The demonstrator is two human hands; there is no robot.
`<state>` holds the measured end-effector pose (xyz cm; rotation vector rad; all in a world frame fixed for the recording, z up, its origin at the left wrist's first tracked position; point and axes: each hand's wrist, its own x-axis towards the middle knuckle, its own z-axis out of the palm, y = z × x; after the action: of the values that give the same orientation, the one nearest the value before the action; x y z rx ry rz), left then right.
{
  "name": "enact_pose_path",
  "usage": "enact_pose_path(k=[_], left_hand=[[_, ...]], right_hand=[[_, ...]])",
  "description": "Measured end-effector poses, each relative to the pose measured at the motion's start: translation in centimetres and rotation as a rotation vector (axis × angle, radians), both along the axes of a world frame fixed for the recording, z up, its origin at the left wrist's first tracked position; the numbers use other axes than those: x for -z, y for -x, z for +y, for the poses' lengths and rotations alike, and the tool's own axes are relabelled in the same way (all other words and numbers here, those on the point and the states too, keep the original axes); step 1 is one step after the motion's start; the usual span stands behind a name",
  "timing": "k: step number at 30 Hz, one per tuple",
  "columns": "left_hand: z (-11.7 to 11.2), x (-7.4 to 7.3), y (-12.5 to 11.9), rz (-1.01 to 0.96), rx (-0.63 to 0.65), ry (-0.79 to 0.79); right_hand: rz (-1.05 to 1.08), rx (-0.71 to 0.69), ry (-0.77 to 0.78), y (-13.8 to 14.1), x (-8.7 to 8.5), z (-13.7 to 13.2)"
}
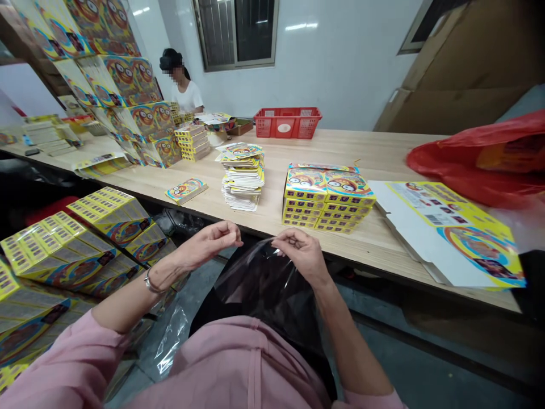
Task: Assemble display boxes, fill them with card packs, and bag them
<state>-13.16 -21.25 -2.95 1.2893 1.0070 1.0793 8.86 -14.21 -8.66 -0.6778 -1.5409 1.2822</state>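
A clear plastic bag [272,287] hangs over my lap, just in front of the table edge. Its upper edge is pinched between the thumb and fingers of my right hand [303,253]. My left hand [215,243] is closed with curled fingers, close to the bag's left side; whether it grips the film cannot be made out. Beyond my right hand, a block of yellow printed boxes [326,196] stands on the table, stacked in two columns. A pile of flat printed cartons [243,179] stands beyond my left hand, beside a single flat box [186,190].
Tall stacks of wrapped boxes [145,108] rise at the left of the table [281,153]. More wrapped boxes [76,244] fill the left below it. A red basket [287,124], opened carton [460,233] and red plastic bag [477,153] lie about. A co-worker [187,94] sits at the far side.
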Motion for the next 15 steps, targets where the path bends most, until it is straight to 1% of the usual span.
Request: enact_pose_path(k=[2, 3, 6, 8, 10, 12, 15], left_hand=[[0.7, 0.6, 0.3, -0.032, -0.058, 0.022], [1.0, 0.9, 0.3, -0.034, -0.051, 0.041], [1.7, 1.2, 0.0, 0.040, 0.052, 0.077], [1.8, 1.0, -0.3, 0.130, 0.106, 0.065], [1.5, 0.7, -0.6, 0.199, 0.116, 0.046], [1.2, 0.4, -0.9, 0.241, 0.096, 0.017], [1.1, 0.3, -1.1, 0.308, 0.060, -0.078]], right_hand=[[-0.015, -0.078, 0.017, 0.2, 0.0, 0.0], [-0.024, -0.120, 0.012, 0.3, -0.1, -0.1], [-0.030, -0.193, -0.006, 1.0, -0.4, -0.4], [-0.040, -0.211, -0.017, 1.2, -0.4, -0.4], [-0.054, -0.219, -0.024, 1.2, -0.3, -0.4], [-0.062, -0.213, -0.022, 1.0, -0.1, -0.4], [-0.075, -0.195, -0.026, 0.9, -0.1, -0.5]])
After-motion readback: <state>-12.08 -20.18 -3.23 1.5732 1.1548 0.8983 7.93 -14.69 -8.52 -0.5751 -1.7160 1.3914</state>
